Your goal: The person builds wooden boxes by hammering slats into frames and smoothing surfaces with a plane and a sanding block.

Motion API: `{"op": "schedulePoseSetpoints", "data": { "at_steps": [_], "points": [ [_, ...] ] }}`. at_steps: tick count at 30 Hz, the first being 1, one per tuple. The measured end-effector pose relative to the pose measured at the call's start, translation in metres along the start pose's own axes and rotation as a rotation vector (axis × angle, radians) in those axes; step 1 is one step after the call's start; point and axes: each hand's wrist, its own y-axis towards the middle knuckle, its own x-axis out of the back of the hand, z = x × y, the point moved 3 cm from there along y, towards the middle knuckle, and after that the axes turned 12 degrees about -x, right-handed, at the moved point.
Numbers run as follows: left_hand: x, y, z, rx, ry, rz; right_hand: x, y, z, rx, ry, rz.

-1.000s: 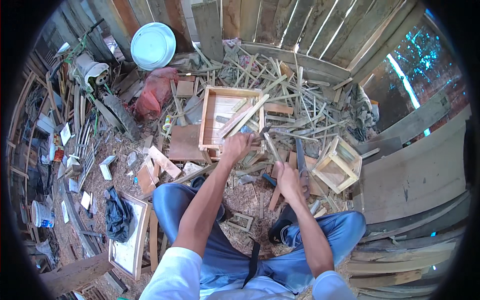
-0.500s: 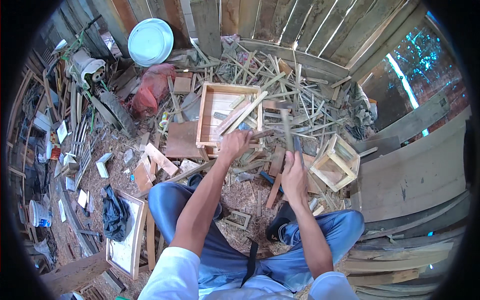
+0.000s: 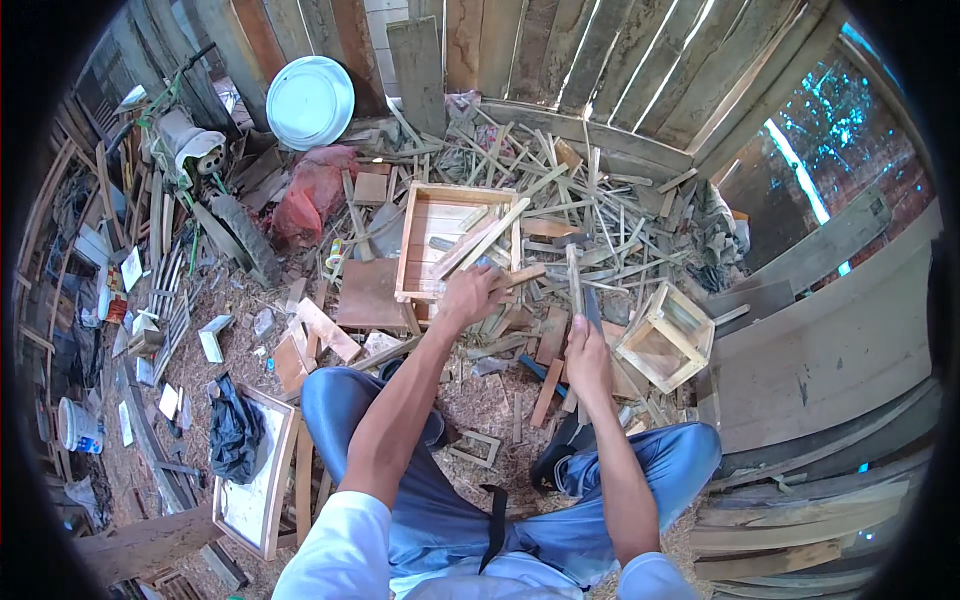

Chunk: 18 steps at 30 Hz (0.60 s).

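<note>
A round pale-blue plastic basin (image 3: pixel 310 103) has a wall of upright grey-brown wooden planks (image 3: pixel 420 75) behind it. Just below the basin sits a crumpled translucent red plastic bag (image 3: pixel 312 195), with a dark rubber tyre (image 3: pixel 245 240) to its lower left. Well below the basin, a crumpled black plastic bag (image 3: pixel 235 430) lies on a rectangular white panel framed in pale wood (image 3: pixel 262 490); far to its lower left stands a small white plastic bucket (image 3: pixel 78 425).

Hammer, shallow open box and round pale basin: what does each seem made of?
Hammer in the right hand: pale, dull handle, probably bare wood; dark head, likely metal, but too small to be sure.
Box: wood, judging by its tan boards and plank lines; varnish unclear.
Basin: smooth, evenly coloured, probably plastic, though enamelled metal is possible.
</note>
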Motion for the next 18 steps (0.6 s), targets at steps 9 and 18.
{"op": "schedulePoseSetpoints", "data": {
  "at_steps": [9, 18],
  "points": [
    [0.004, -0.004, -0.003, 0.005, 0.024, -0.103, -0.018, 0.0, -0.008, 0.04, 0.004, 0.059],
    [0.002, -0.01, 0.001, 0.01, 0.11, -0.17, -0.039, 0.002, -0.017, 0.09, -0.016, 0.099]
  ]
}}
